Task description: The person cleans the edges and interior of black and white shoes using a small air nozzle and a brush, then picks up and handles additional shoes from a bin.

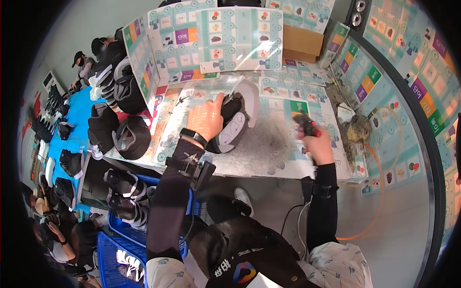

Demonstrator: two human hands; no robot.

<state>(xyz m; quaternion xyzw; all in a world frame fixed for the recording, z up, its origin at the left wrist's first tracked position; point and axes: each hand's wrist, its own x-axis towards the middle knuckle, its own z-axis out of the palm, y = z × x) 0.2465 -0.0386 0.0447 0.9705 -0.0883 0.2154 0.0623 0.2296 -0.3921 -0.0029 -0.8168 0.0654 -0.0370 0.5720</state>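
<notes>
My left hand [205, 121] grips a dark shoe [230, 130] with a grey and white side, tilted above the worktable [269, 161]. Around the shoe's far end curves a pale sole-like strip [253, 98]; I cannot tell whether it is joined to the shoe. To the right, my right hand [319, 146] is closed around a small black and red spray gun [306, 126]. The gun's front is blurred and points toward the shoe, with a gap between them. Dark grey residue marks the table beneath.
Several black shoes [132, 138] crowd the table's left edge. Printed panels [240, 41] stand behind and at the right. Blue baskets [115, 261] with shoes sit low on the left. An orange hose [381, 192] loops at the right. Other people [84, 67] are farther left.
</notes>
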